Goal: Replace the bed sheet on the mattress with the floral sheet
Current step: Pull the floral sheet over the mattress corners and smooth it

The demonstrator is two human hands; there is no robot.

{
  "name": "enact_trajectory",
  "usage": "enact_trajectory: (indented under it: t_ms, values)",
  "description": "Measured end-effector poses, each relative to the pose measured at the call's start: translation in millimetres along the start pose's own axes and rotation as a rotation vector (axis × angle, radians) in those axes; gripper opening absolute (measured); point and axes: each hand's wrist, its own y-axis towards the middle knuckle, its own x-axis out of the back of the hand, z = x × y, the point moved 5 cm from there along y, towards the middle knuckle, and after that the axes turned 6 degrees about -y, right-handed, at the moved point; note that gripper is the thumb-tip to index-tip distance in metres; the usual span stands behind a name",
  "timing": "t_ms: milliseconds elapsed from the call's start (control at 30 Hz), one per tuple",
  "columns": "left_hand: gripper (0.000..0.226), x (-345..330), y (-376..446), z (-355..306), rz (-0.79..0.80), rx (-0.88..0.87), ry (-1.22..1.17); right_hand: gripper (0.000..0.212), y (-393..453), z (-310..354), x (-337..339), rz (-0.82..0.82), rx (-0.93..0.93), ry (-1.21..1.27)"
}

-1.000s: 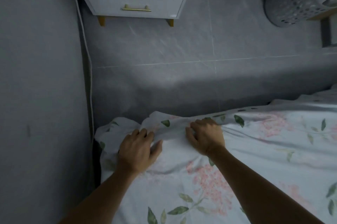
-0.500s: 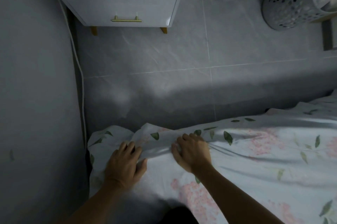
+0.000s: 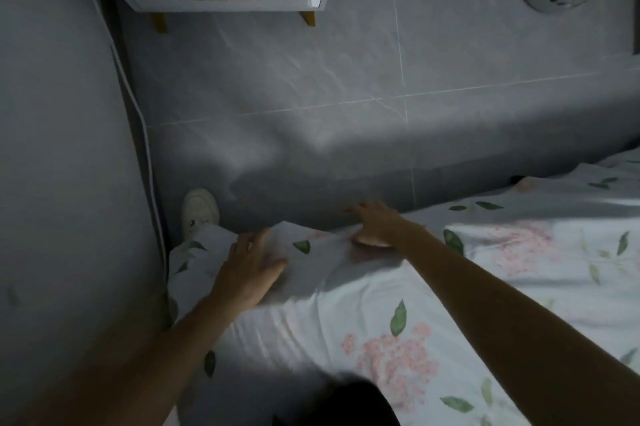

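Floral sheet [image 3: 398, 294] spread over the mattress, its loose corner bunched just beyond the left hand [image 3: 249, 269] and drooping toward the floor [image 3: 311, 96] beside a white shoe [image 3: 200, 210]. Left hand flat, fingers spread and pressing the cloth; right hand [image 3: 375, 223] likewise open at the bed's edge, fingers reaching past the hem, clamped on nothing. Probably light, limp and quick to wrinkle or slide: best pinched at the hem right ahead of the fingertips and drawn taut.
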Motion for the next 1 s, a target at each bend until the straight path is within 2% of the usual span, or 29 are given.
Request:
enact_trajectory:
  t_ms: [67,133,233,333,400,500,600,700,800,833,867,933,1000]
  values:
    - [0.094,-7,33,12,0.138,0.116,-0.056,0.076,11,1,-11,0.160,-0.023,0.023]
    - [0.100,-17,54,14,0.248,0.143,-0.102,0.065,25,2,-19,0.208,-0.029,0.014]
    - [0.080,-29,69,18,0.319,0.139,-0.145,0.037,37,1,-24,0.171,0.006,-0.051]
    - [0.065,-25,80,23,0.229,0.059,-0.119,0.026,41,-1,-20,0.107,0.027,-0.055]
    - [0.041,-16,89,26,0.112,0.006,-0.168,0.024,47,0,-15,0.101,0.025,-0.038]
    - [0.034,-3,106,21,0.050,0.002,-0.224,0.018,59,2,0,0.040,0.047,0.014]
    - [0.040,8,127,10,-0.011,-0.100,-0.259,0.021,76,9,23,-0.106,0.083,0.040]
    - [0.038,24,143,6,-0.148,-0.159,-0.316,0.007,103,14,45,-0.273,0.092,0.123]
    - [0.024,38,151,21,-0.422,-0.123,-0.147,0.016,126,4,52,-0.405,0.065,0.151]
    - [0.022,36,154,26,-0.431,-0.079,-0.072,0.023,130,-1,49,-0.394,0.052,0.122]
    - [0.028,30,159,28,-0.369,-0.055,-0.011,0.030,133,-5,45,-0.363,0.044,0.084]
    - [0.049,7,166,23,-0.114,-0.020,0.011,0.041,132,-13,35,-0.277,0.050,0.019]
    - [0.069,-15,168,11,0.099,0.043,-0.110,0.054,123,-31,29,-0.203,0.049,0.006]
